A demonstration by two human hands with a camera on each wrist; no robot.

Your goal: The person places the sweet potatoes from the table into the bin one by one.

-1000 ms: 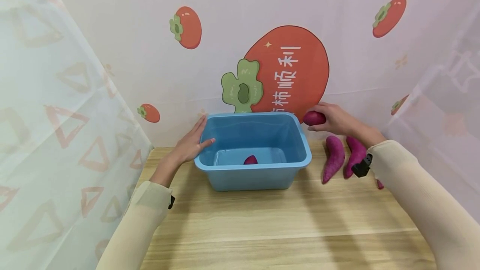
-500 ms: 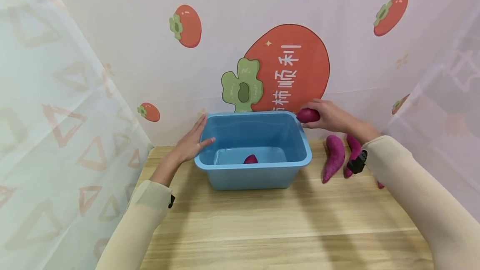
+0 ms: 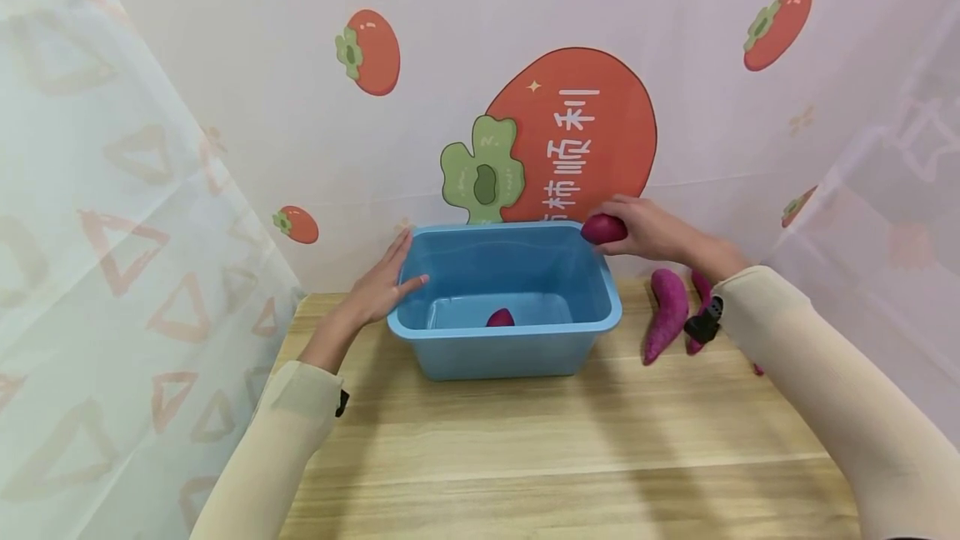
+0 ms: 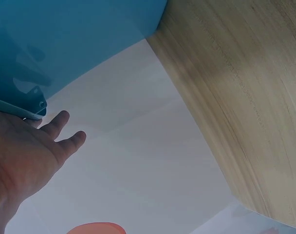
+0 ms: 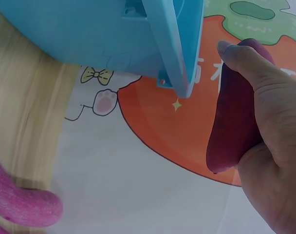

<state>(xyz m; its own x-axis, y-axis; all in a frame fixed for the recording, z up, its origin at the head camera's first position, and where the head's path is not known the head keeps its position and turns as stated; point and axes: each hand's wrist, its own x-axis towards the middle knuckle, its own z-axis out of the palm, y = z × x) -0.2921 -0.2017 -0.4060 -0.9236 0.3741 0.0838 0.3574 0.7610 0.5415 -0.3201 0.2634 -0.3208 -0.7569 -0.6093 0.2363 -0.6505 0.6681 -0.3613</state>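
A blue plastic basin [image 3: 495, 357] stands on the table, one purple sweet potato [image 3: 500, 318] visible inside it. My left hand [image 3: 377, 288] rests against the basin's left rim, its fingers straight and the thumb reaching over the edge. In the left wrist view, that hand [image 4: 26, 158] lies beside the rim with fingertips spread. Over the basin's back right corner, my right hand [image 3: 647, 230] holds another purple sweet potato [image 3: 603, 229] between thumb and fingers. The right wrist view shows this sweet potato [image 5: 235, 112] lengthwise in the grip; some fingers are hidden behind it.
Right of the basin lie a curved purple sweet potato [image 3: 667, 315] and a second one [image 3: 699, 344], partly covered by the right forearm. A small tip of another [image 3: 758, 370] shows by the sleeve. A patterned white cloth [image 3: 225, 23] hangs behind the wooden table [image 3: 480, 457].
My right hand has moved left with the sweet potato, from beside the basin to over its back right corner. The left hand and basin have stayed in place.
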